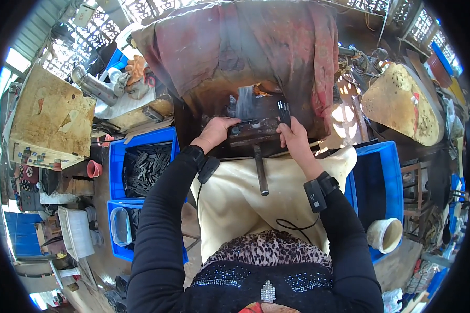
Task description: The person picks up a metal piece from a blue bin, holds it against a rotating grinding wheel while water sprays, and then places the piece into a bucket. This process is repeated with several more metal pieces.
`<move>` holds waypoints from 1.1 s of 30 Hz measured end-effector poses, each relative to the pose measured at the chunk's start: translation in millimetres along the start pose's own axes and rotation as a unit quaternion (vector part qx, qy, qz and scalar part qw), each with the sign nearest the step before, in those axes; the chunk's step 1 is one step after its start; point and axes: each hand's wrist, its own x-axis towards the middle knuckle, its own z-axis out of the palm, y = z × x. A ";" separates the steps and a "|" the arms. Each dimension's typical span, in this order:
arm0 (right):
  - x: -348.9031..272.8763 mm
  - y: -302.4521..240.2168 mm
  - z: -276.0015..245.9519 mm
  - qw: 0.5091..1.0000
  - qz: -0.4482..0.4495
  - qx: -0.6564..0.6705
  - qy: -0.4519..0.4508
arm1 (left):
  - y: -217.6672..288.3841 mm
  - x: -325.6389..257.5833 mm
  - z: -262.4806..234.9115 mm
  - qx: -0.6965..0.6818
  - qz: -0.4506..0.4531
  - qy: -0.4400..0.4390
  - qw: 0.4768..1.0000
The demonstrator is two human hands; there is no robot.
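Near the middle, a dark metal block with a rod handle (pixel 259 169) sits at the mouth of a hooded machine. My left hand (pixel 214 133) is closed at the block's left end, with the thumb along its top edge; the other fingertips are partly hidden. In my right hand (pixel 296 141), at the block's right end, is a bundle of thin dark metal strips (pixel 284 112) with shiny tips, held upright between thumb and fingers. Behind the block, a whitish spray or stream (pixel 244 101) shows in the opening beside orange, rusty-looking material (pixel 261 91).
A stained red cloth (pixel 235 36) drapes the machine's hood. At left, a blue crate (pixel 117 167) holds many dark strips; another blue crate (pixel 121 254) has a clear tub. On the right are a blue bin (pixel 394 172) and pale bucket (pixel 385 235). A cream apron (pixel 235 198) covers my lap.
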 end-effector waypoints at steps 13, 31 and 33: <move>-0.6 1.3 5.0 1.000 -0.014 -0.019 0.004 | 3.5 -7.2 -16.5 0.098 0.025 -0.055 0.993; -0.2 2.2 6.9 0.997 -0.032 0.022 0.062 | 170.8 -69.9 -20.7 0.114 0.255 -0.067 0.958; 1.9 0.1 6.1 0.997 -0.029 0.022 0.063 | 165.9 -66.9 -23.9 0.133 0.248 -0.028 0.959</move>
